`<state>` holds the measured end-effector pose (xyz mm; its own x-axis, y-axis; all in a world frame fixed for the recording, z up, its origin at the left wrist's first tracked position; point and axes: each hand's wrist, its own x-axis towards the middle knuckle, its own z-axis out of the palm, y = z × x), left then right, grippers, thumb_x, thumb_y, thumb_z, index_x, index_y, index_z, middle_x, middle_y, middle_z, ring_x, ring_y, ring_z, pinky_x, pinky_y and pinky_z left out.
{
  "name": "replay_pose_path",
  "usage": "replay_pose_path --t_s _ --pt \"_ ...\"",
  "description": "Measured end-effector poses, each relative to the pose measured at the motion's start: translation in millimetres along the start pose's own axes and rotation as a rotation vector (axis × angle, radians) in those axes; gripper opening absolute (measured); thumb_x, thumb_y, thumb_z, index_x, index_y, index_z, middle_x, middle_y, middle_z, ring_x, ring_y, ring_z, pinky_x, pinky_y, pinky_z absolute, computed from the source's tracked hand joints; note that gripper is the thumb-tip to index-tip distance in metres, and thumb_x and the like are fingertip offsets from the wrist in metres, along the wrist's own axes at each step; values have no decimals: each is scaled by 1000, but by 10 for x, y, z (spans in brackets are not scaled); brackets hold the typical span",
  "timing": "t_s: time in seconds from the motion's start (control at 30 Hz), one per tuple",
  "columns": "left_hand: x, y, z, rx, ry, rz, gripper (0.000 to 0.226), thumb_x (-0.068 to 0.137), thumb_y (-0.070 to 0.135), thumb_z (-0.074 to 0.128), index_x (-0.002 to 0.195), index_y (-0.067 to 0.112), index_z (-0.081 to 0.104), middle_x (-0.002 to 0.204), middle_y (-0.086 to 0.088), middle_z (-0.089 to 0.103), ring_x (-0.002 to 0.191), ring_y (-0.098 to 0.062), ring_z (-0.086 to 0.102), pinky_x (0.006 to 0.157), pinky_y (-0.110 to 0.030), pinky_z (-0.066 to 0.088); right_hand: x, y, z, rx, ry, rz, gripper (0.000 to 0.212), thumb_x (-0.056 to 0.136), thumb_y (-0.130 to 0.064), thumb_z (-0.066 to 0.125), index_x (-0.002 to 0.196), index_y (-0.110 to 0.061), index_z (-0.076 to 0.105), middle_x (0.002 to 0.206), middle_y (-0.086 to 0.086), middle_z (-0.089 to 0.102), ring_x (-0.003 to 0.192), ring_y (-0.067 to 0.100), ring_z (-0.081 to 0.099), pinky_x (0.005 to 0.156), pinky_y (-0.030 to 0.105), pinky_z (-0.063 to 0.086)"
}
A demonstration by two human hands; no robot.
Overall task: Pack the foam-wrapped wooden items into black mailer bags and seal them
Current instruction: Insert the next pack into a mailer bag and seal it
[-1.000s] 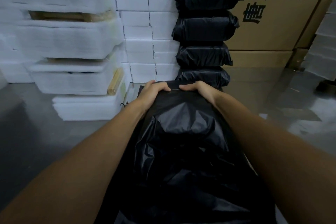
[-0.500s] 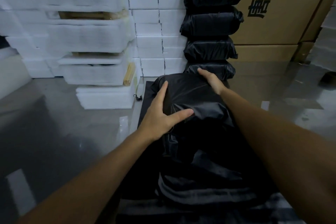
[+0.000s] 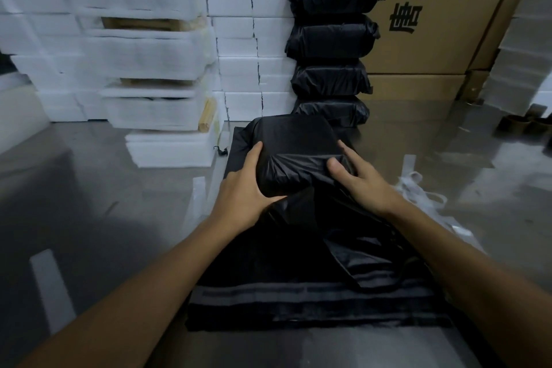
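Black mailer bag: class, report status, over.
Left hand and right hand grip black mailer bag. Bag folded round item. Finished stack behind; nothing blocking.

Both bare forearms reach forward. Left hand (image 3: 246, 188) and right hand (image 3: 360, 178) clasp the filled black bag (image 3: 294, 152) from either side, thumbs pressed on top, fingers spread.

Left hand (image 3: 242, 192) slid off the top, now cupping the near-left corner of the packed mailer bag (image 3: 294, 152). Right hand (image 3: 360, 181) pulled back from the far edge to the near-right side, thumb pressed on the folded plastic. Loose bag end now slack toward the body.
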<state>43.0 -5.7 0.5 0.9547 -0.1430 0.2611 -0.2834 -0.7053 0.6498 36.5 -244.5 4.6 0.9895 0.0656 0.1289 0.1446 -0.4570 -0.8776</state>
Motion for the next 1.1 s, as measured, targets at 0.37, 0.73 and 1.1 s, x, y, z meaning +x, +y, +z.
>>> replay_pose_path --t_s 0.37,0.73,1.1 --pt "-323 93 -29 359 315 115 53 76 45 78 83 15 34 53 2 38 51 -23 37 52 -33 25 -381 -68 111 -378 482 -17 54 70 -44 87 59 -16 42 54 -1 50 55 13 49 48 27 30" --pt "-387 56 -20 98 89 290 28 84 -5 57 105 7 70 90 -10 73 85 -27 69 79 -40 54 -369 -14 185 20 197 34 29 85 13 58 81 -14 68 80 15 73 71 33 69 74 47 58" --pt "-353 6 -88 239 256 380 17 78 -9 68 90 2 65 104 -14 53 93 -31 53 65 -42 50 -444 -36 59 -260 -129 -258 62 82 11 58 135 -22 57 120 -12 68 118 2 60 102 27 49"
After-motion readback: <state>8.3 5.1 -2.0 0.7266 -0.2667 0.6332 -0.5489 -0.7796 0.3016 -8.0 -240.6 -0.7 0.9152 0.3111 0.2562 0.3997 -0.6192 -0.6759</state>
